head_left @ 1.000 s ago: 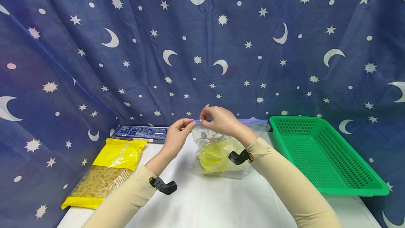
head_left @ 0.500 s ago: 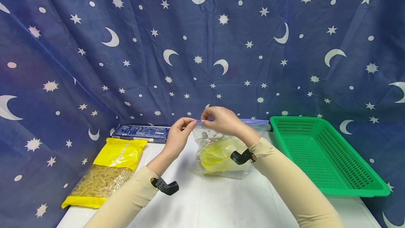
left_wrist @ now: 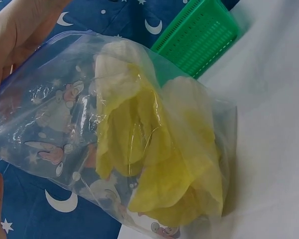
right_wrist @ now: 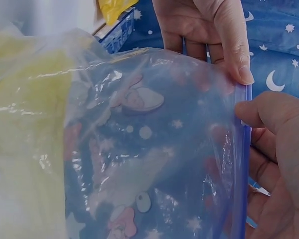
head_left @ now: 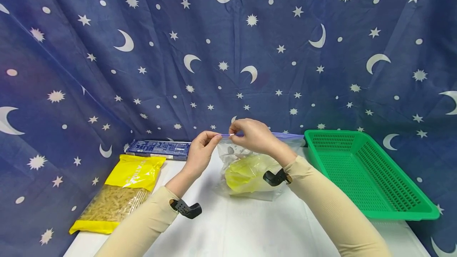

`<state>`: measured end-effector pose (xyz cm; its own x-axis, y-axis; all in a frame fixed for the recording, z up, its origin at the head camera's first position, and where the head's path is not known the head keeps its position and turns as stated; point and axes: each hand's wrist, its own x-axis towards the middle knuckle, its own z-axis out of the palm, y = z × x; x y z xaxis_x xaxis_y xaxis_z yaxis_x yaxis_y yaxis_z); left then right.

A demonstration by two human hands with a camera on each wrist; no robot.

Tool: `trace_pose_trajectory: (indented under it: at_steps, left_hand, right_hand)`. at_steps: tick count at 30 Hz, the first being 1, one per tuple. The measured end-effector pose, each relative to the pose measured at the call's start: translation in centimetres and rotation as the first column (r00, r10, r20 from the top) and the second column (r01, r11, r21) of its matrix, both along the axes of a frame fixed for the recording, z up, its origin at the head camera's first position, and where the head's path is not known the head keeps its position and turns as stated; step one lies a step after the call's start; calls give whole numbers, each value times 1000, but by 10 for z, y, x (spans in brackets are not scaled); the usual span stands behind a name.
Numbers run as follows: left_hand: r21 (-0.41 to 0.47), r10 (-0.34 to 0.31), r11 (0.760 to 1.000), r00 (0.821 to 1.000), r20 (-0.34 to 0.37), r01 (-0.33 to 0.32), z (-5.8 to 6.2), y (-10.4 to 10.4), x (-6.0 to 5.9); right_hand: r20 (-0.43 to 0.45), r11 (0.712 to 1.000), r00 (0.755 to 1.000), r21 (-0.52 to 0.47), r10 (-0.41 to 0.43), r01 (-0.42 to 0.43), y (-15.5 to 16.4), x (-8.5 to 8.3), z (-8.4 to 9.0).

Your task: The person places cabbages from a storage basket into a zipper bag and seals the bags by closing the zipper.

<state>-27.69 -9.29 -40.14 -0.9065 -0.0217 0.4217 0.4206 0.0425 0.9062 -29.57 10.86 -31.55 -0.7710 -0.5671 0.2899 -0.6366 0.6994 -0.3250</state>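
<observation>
A clear zip bag with cartoon prints and a purple zip strip stands on the table, held up by its top edge. Inside lie yellow leafy pieces with white ends, which look like napa cabbage leaves. My left hand pinches the strip's left corner between thumb and fingers. Just right of it, my right hand pinches the small white slider on the strip. In the head view, the right hand and forearm cover part of the bag.
A green plastic basket stands at the right, close to the bag. On the left are a yellow pasta bag and, behind it, a blue packet. A blue moon-and-star curtain hangs behind the white table.
My right hand has slid slightly to the right along the zip strip with the slider, a little away from the left hand. The left hand keeps its hold on the corner.
</observation>
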Motion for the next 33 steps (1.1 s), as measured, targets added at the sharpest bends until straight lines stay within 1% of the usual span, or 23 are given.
trace_pose_trajectory:
  at_steps: [6,15,19,24,33]
  left_hand:
    - [20,-9,1000,1000,0,9,0,1,0]
    - [17,-8,1000,1000,-11,8,1,0,0]
    - [4,1,1000,1000,-7,-1,1,-1,-1]
    - [7,-4,1000,1000,-3,4,1,-1,-2]
    - [12,-2,1000,1000,-4,2,1,-1,-1]
  right_hand:
    - [-48,1000,999,1,5,-5,5,1,-1]
    - [-54,1000,998,1,16,-16,12,1,0]
    - [-63,1000,998,11,15,-15,16,0,0]
    - [-69,1000,998,9,10,-10,20,1,1]
    - [-84,1000,996,16,10,-9,28,0,0]
